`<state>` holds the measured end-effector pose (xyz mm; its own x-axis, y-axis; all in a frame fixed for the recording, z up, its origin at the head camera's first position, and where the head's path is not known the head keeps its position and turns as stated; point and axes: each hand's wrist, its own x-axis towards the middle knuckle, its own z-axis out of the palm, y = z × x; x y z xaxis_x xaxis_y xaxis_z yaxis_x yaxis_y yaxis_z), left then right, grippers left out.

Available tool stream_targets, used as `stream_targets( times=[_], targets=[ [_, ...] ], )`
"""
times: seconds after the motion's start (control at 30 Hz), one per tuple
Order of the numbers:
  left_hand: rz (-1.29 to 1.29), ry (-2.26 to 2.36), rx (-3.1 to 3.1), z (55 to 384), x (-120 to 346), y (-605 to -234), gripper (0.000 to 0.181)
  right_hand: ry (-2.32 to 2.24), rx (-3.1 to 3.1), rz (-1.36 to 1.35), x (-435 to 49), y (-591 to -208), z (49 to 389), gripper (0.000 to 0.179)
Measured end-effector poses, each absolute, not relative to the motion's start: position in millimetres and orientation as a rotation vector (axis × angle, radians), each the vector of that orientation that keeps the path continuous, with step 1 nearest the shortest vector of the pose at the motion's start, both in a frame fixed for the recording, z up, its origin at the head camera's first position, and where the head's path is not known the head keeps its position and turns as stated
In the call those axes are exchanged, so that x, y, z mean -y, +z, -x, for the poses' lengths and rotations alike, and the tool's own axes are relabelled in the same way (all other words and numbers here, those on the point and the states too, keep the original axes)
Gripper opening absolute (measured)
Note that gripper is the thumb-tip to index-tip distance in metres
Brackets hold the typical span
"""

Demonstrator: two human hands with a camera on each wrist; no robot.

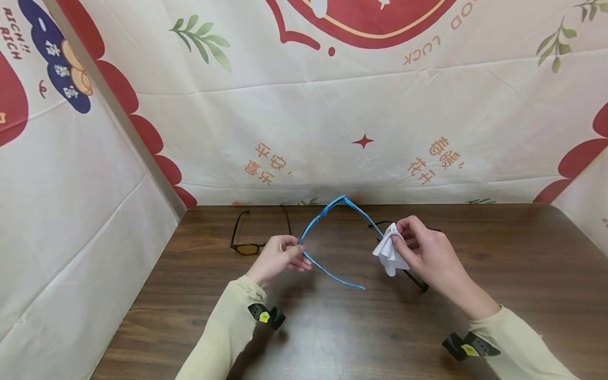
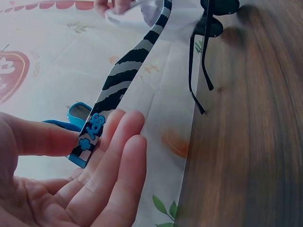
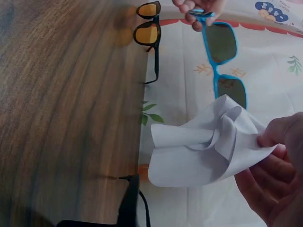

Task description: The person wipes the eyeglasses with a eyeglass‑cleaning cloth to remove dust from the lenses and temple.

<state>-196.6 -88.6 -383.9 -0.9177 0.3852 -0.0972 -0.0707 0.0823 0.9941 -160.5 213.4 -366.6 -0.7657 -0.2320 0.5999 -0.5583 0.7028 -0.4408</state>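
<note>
My left hand (image 1: pixel 280 257) pinches the blue sunglasses (image 3: pixel 221 42) between thumb and fingers at one front corner, holding them above the table. Their temples are spread out. Up close in the left wrist view, the inner side of one temple (image 2: pixel 125 71) shows black-and-white zebra stripes, with blue raised marks near the thumb. The dark lenses show in the right wrist view. A crumpled white cloth (image 1: pixel 390 252) hangs from my right hand (image 1: pixel 431 256), pinched between thumb and fingers. In the head view it overlaps the tip of the far blue temple.
Black-framed glasses with amber lenses (image 1: pixel 247 249) stand on the brown wooden table (image 1: pixel 351 332), beyond my left hand. Black sunglasses (image 2: pixel 208 27) lie partly hidden behind the cloth and right hand. A printed white curtain (image 1: pixel 304 126) hangs along the table's back edge.
</note>
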Motion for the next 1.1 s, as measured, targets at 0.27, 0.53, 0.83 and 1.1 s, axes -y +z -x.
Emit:
stream_targets(
  times=[0.27,0.53,0.83,1.1],
  targets=[
    [-0.355,1.871,-2.020,188.4,80.1,-379.6,0.013,0.876,2.432,-0.529,-213.6,-372.3,165.7,0.023],
    [-0.382,1.821,-2.015,182.5,74.4,-379.4,0.012,0.756,2.424,-0.530,-214.3,-372.1,171.6,0.023],
    [-0.433,1.730,-1.993,177.4,68.1,-378.9,0.013,0.733,2.438,-0.564,-210.4,-369.3,179.0,0.025],
    [-0.459,1.698,-1.970,175.4,64.9,-378.9,0.011,0.696,2.411,-0.576,-209.0,-373.2,180.9,0.026]
  ],
)
